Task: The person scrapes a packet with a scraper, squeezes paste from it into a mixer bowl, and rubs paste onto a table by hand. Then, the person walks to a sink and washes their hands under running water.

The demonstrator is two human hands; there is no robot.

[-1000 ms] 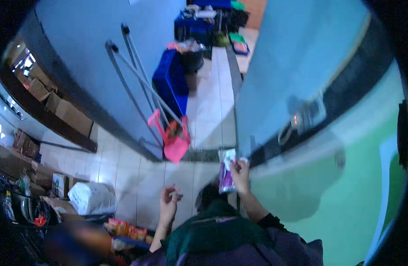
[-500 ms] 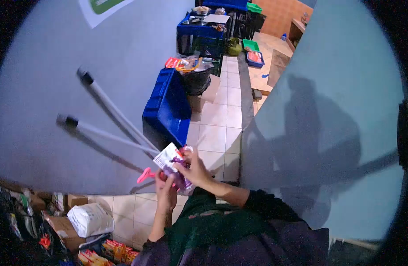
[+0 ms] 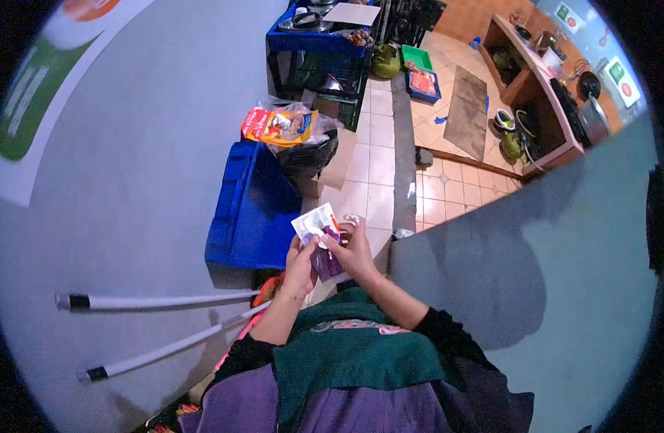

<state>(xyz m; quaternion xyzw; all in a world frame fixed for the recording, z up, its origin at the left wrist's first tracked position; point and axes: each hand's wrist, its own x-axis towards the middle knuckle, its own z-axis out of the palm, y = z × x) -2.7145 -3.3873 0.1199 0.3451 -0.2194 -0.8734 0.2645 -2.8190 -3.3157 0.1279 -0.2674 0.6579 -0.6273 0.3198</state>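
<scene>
A white and purple packet is held between both of my hands, in front of my chest. My left hand grips its left edge, the thumb on its face. My right hand pinches it from the right, thumb near the left one. Something small and white shows at the fingers of my right hand; I cannot make out what it is. Just beyond my left hand, a blue crate stands on its side against the wall.
Two white poles lean at the left wall. Past the crate are a black bag topped with colourful packets and a blue rack. A raised kitchen floor with trays and a counter lies at the back right.
My left hand, open and apart one second ago, came to the packet and now grips it with my right. The view has moved forward through the doorway, showing more of the kitchen.
</scene>
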